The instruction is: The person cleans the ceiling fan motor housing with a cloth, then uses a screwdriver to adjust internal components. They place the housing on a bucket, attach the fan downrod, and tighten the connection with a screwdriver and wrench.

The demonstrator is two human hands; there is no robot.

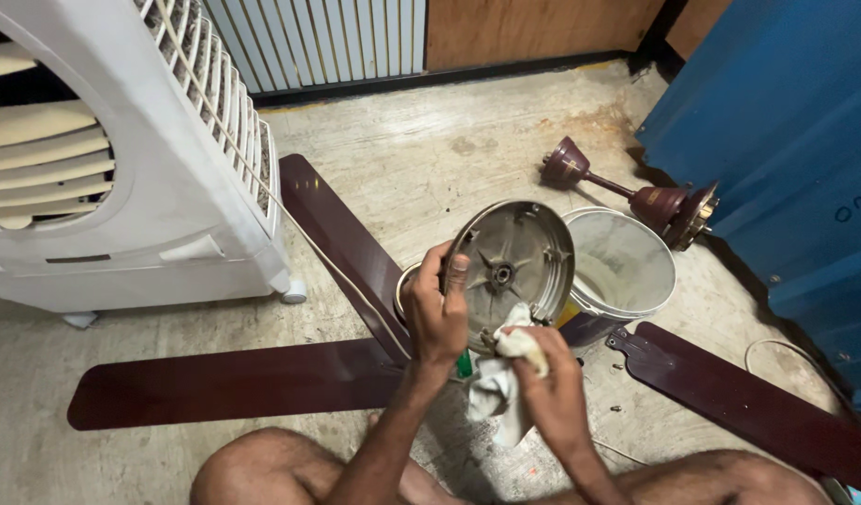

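Two hands work on one part here, and I take them nearest first. My right hand [552,383] is clenched around a bunched white rag [501,374], thumb and fingers pinching it so that a wad presses against the lower rim of the round metal cover [513,271]. My left hand [437,313] grasps that cover by its left edge, fingers curled over the rim and thumb laid on the inner face, wrist bent back so the hollow side faces me. The cover is held in the air, tilted nearly upright, above the floor [468,150] and in front of my knees.

To do this wiping well, I judge the following:
- Keep the left grip firm on the rim, since the cover is heavy and smooth.
- Work the rag along the rim and between the ribs around the centre hub.
- Turn the cover in steps, not the rag hand.

Beyond the cover, just to its right, stands a white bucket [627,271]. Dark maroon fan blades [234,382] lie flat on the floor. Farther off, a maroon fan rod [627,192] rests near a blue sheet [786,140]. A white air cooler [122,159] stands at far left.
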